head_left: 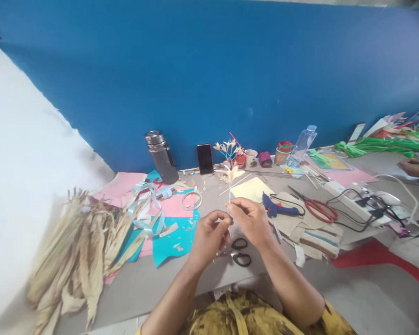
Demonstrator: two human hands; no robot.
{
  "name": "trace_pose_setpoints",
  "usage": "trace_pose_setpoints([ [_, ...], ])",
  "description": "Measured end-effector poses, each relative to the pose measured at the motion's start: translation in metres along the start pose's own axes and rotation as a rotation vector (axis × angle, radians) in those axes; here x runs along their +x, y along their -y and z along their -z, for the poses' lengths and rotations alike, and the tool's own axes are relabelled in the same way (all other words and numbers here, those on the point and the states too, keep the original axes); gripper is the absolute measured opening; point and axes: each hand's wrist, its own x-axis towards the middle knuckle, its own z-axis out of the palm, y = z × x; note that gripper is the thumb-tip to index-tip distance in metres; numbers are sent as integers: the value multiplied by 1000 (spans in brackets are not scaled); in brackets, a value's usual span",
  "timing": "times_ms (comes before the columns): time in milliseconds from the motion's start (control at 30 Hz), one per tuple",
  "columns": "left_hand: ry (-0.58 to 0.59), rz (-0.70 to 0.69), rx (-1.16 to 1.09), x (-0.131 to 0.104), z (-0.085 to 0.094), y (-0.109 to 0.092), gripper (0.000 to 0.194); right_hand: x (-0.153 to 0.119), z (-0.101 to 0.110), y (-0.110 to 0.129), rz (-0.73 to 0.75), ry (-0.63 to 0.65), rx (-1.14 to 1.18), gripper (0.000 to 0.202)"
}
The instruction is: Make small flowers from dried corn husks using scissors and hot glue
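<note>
A handmade flower (233, 173) with pale petals stands upright on a thin stem, its upper part light blue. My right hand (253, 221) is closed, thumb and fingertips pinching that stem below the bloom. Just lower and to the left, my left hand (211, 235) is also closed, its fingertips pinched at the stem's lower part; the exact contact is partly hidden by the fingers. Beneath the hands lie scissors (241, 259) with black handles. Behind the bloom, several similar pale flowers (228, 148) stand in a small container.
Dried corn husks (80, 251) hang over the left edge, beside turquoise paper (176, 237) and a ribbon coil (150, 228). A thermos (161, 158) and phone (205, 159) stand behind. Rightward are a blue glue gun (281, 207), red-handled scissors (321, 210), a power strip (351, 200) and another person's hand (415, 167).
</note>
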Motion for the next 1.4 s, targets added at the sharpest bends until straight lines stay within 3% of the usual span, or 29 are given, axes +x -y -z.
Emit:
trace_pose_setpoints([
  [67, 133, 66, -99, 0, 5, 0, 28, 2, 5, 0, -55, 66, 101, 22],
  [167, 188, 151, -230, 1, 7, 1, 31, 4, 10, -3, -78, 136, 186, 23],
  [300, 88, 191, -310, 2, 4, 3, 29, 4, 11, -7, -60, 159, 173, 23],
  [633, -115, 61, -366, 2, 1, 7, 29, 3, 14, 3, -40, 120, 56, 22],
  [800, -257, -75, -142, -1, -3, 9, 23, 0, 9, 4, 1, 39, -32, 21],
  [1033, -468, -458, 377, -1, -9, 12, 20, -5, -3, 3, 75, -82, -168, 19],
  [1133, -352, -366, 325, 0, -8, 8, 18, -3, -1, 2, 52, -71, -144, 19],
  [1200, -164, -190, 157, 1, -4, 5, 14, -1, 4, 1, 11, 2, -71, 20],
  [1300, 81, 29, -93, 1, 2, 2, 27, 1, 11, -2, -44, 135, 63, 22],
  [1400, 162, 144, -278, 3, 6, 1, 31, 3, 13, -6, -79, 180, 145, 21],
])
